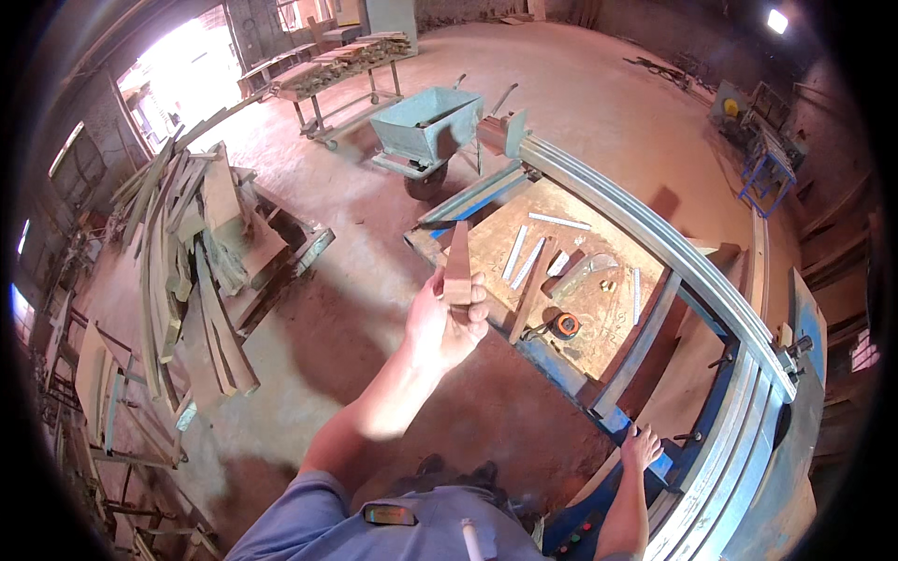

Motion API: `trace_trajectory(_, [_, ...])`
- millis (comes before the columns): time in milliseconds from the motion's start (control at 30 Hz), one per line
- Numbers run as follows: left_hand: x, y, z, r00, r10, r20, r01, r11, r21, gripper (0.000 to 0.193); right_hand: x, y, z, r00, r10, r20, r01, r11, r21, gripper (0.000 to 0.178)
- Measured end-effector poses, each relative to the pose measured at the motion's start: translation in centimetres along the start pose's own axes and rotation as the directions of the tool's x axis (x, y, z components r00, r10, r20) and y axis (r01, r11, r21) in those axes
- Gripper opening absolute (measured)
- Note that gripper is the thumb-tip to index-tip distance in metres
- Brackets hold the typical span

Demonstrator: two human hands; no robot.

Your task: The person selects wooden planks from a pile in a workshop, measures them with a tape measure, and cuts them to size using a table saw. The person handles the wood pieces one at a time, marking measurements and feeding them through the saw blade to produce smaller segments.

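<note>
My left hand (pixel 445 323) is raised in front of me, its fingers closed round a reddish-brown tapered wooden block (pixel 457 271) that points away from me. To the right, my right hand (pixel 641 448) has its fingers curled over the blue frame (pixel 613 421) of a long machine with metal rails. Beyond the block lies a plywood board (pixel 552 245) set in that frame. On the board are an orange and black tape measure (pixel 564 325), a narrow wooden strip (pixel 534 292), several white strips (pixel 559 222) and a curved translucent piece (pixel 591 273).
A big heap of timber offcuts (pixel 201 243) fills the left side. A pale green wheelbarrow (pixel 426 126) stands ahead, with a wheeled table (pixel 346 70) of wood pieces behind it. Metal rails (pixel 645 224) run along the machine's far and right sides. Control buttons (pixel 575 538) sit near my right forearm.
</note>
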State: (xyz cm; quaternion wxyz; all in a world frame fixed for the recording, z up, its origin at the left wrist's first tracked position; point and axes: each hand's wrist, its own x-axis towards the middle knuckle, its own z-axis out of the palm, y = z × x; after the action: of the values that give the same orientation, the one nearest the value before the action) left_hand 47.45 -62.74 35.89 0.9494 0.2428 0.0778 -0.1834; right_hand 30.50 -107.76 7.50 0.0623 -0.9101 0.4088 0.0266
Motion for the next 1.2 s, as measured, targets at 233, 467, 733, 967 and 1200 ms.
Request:
trace_trajectory(233, [-2.0, -2.6, -4.5, 0.982, -0.161, -0.098, 0.166, 0.985, 0.039, 0.044, -0.3, -0.3, -0.6, 1.000, 0.000, 0.006, 0.000, 1.000, 0.017, 0.061])
trace_trajectory(467, [-3.3, -4.6, -6.1, 0.955, -0.130, -0.265, 0.203, 0.942, 0.269, 0.033, 0.1, 0.0, 0.0, 1.000, -0.006, 0.006, 0.006, 1.000, 0.006, 0.065])
trace_trajectory(733, [-4.2, -7.2, -9.7, 0.946, -0.020, -0.323, 0.237, 0.724, 0.648, 0.032, 0.3, 0.2, 0.1, 1.000, 0.008, 0.028, -0.008, 1.000, 0.004, 0.065])
trace_trajectory(967, [-4.7, -8.1, -11.7, 0.972, 0.127, -0.196, 0.122, 0.438, 0.891, 0.045, 0.4, 0.0, 0.2, 0.999, 0.008, 0.046, -0.007, 1.000, -0.017, 0.065])
trace_trajectory(1200, [-5.1, -8.9, -10.4, 0.946, 0.222, -0.234, 0.076, 0.551, 0.831, 0.045, 0.6, 0.1, 0.6, 0.999, 0.001, 0.033, 0.000, 0.999, -0.038, 0.065])
